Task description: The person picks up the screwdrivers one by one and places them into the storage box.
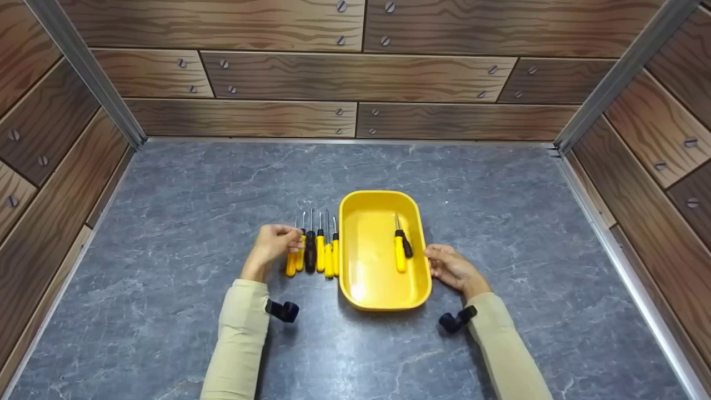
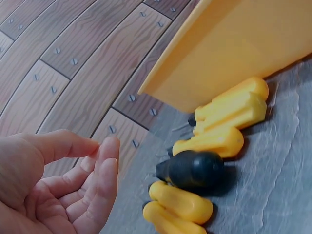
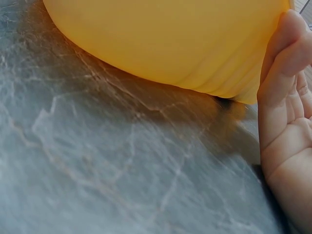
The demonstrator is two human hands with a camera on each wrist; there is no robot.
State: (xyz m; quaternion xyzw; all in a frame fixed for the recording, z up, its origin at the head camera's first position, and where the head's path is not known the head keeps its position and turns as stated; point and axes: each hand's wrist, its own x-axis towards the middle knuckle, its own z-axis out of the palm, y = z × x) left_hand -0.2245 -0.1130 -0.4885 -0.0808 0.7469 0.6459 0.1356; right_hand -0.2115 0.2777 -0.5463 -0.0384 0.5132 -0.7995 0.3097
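My left hand [image 1: 278,241] hovers over the left end of a row of screwdrivers, its thumb near the fingertips and nothing between them in the left wrist view. Most screwdrivers [image 1: 320,253] in that row have yellow handles; one black-handled screwdriver [image 2: 192,168] lies among them. Right beside the row stands a yellow plastic tray [image 1: 383,305]. Inside it lie a yellow-handled screwdriver [image 1: 400,253] and a shorter black-handled one [image 1: 408,248]. At the tray's right side my right hand [image 1: 452,266] holds the rim with bent fingers, thumb out of sight in the right wrist view.
A grey marbled tabletop [image 1: 489,194] lies under everything. Wood-patterned panels [image 1: 355,78] enclose it at the back and both sides, with metal strips along the edges. A black wrist mount [image 1: 283,311] sits on each sleeve.
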